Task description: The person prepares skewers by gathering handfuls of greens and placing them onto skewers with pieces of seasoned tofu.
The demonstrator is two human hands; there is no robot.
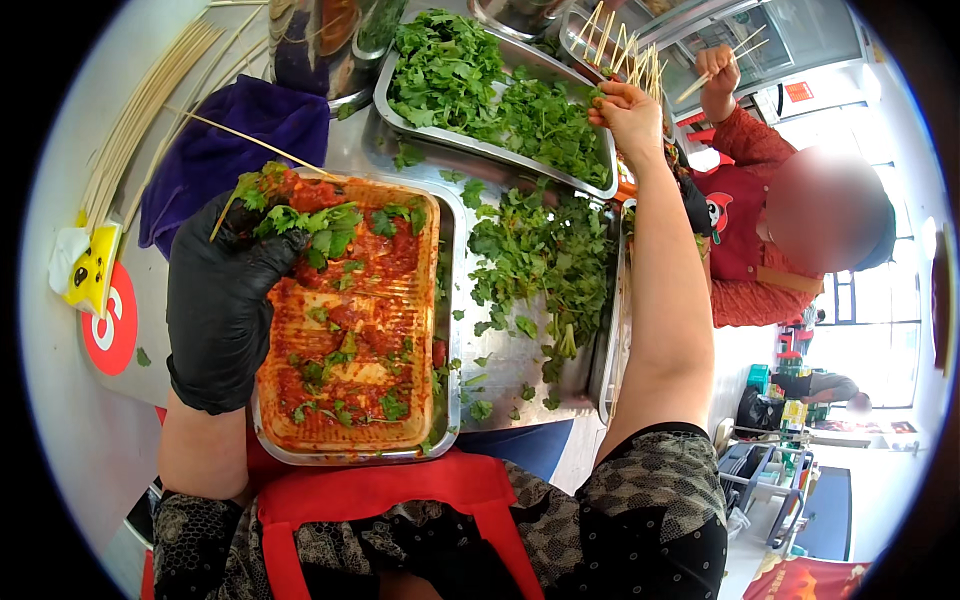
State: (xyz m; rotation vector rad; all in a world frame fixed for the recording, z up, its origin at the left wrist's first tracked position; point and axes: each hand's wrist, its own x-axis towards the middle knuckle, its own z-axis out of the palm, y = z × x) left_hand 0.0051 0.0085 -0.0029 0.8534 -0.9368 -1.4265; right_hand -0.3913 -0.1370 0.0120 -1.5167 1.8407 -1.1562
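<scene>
My left hand (225, 300), in a black glove, grips a bundle of red-sauced food with coriander leaves (322, 229). A thin bamboo skewer (255, 142) sticks out from it towards the upper left. Below the bundle is a ribbed plastic tray (345, 375) smeared with red sauce and leaf scraps, set in a metal tray (456, 330). My bare right hand (630, 116) reaches to the far right end of a metal pan (502, 154) of coriander (450, 67). Its fingers are bent together beside a bit of green; whether they pinch it is unclear.
Loose coriander (547, 262) lies on the metal surface. Skewered food (622, 60) stands in a far container. At left are a purple cloth (240, 142) and bamboo sticks (142, 112). A co-worker in a red apron (739, 202) stands at right, one hand (718, 69) raised with sticks.
</scene>
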